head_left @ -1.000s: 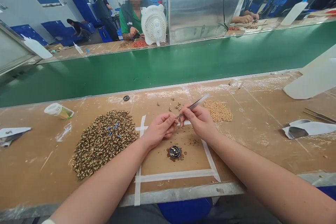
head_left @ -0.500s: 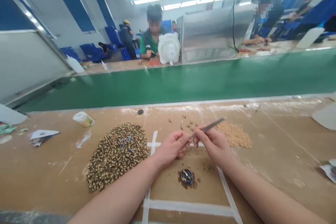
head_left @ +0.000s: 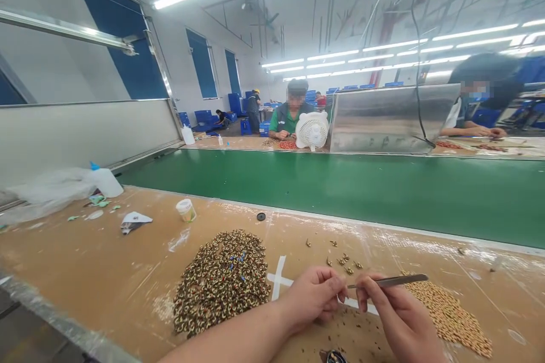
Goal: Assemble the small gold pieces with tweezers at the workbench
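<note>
My right hand point(head_left: 398, 309) grips a pair of metal tweezers point(head_left: 404, 280), whose tip points left at the fingers of my left hand point(head_left: 315, 295). The thumb and forefinger of my left hand are pinched together; whatever small piece may be between them is hidden. Left of my hands lies a big heap of small dark-and-cream curved pieces point(head_left: 223, 283), with a few blue bits on top. To the right spreads a pile of small tan pieces point(head_left: 451, 315), partly behind my right hand. A small black dish point(head_left: 335, 357) is cut off by the bottom edge.
Several loose pieces point(head_left: 342, 261) lie beyond my hands, near white tape point(head_left: 279, 279). A round black disc point(head_left: 261, 216), a white cup point(head_left: 186, 210) and a bottle point(head_left: 107, 181) stand farther back. Behind runs a green belt point(head_left: 272, 177); a white fan point(head_left: 312, 130) and co-workers are across it.
The view has tilted up and turned left, so the table things sit lower and farther right, and the black dish is partly out of frame. Both hands keep the same hold, tweezers included.
</note>
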{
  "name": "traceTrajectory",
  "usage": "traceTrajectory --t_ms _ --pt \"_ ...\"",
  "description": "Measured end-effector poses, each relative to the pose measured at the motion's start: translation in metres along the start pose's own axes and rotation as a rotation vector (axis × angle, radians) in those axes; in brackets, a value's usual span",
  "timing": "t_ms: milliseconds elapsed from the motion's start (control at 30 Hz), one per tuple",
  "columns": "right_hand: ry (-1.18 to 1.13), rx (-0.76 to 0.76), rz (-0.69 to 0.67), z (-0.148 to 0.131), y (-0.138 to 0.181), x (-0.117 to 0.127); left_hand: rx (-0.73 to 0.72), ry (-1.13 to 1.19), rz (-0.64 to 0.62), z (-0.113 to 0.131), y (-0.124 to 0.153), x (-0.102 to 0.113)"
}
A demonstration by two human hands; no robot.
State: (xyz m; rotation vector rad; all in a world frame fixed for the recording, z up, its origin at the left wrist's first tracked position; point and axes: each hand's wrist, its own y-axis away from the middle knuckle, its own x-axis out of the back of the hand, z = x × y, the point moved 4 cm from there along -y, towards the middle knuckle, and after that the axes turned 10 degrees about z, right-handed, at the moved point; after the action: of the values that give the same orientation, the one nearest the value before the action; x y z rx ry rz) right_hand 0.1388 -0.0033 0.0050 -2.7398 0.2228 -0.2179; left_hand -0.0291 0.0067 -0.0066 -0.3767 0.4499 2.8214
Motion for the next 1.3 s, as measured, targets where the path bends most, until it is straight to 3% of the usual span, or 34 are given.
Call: traceTrajectory --t_ms 167,400,567,800,1000,1300 --pt "0.081 0.027 0.015 0.000 -0.004 0.005 -0.028 0.016 0.232 0.000 -0.005 0.010" --pt "0.118 0.111 -0.094 -0.004 -0.003 0.004 -0.147 -0.074 0.313 -0.006 -0.008 0.022" --pt "0.076 0.126 -0.160 -0.008 -0.001 0.002 -0.185 -0.112 0.281 -0.005 -0.010 0.025" --pt "-0.019 0.242 -0.525 -0.029 0.007 -0.009 -0.220 -0.109 0.152 0.001 -0.013 0.013" --pt "-0.046 0.195 -0.732 -0.025 0.016 -0.021 -0.257 -0.078 0.117 0.002 -0.020 0.010" --pt "-0.041 0.214 -0.861 -0.026 0.016 -0.021 -0.261 -0.065 0.156 0.007 -0.016 0.005"
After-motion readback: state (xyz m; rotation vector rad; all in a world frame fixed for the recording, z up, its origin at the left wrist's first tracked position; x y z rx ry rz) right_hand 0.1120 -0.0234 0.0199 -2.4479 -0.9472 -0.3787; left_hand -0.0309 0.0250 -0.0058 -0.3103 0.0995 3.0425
